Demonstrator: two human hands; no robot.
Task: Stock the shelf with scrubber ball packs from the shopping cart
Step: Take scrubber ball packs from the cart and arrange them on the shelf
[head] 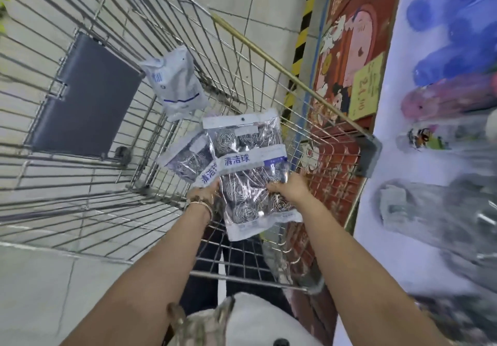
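Over the wire shopping cart (161, 206) I hold two clear scrubber ball packs with steel balls inside. My right hand (289, 188) grips the front pack (247, 162) at its right edge. My left hand (204, 193) holds the pack behind it (188, 161), which sticks out to the left, and touches the front pack's left edge. A third pack (174, 82) lies back side up against the cart's far wall. The shelf (430, 157) at the right is blurred, with packs hanging on it.
A dark grey flap (83, 98) lies in the cart's left part. A red decorated panel (347, 82) stands between cart and shelf. A yellow-black striped strip (304, 33) runs up the tiled floor. My dark trousers show below the cart.
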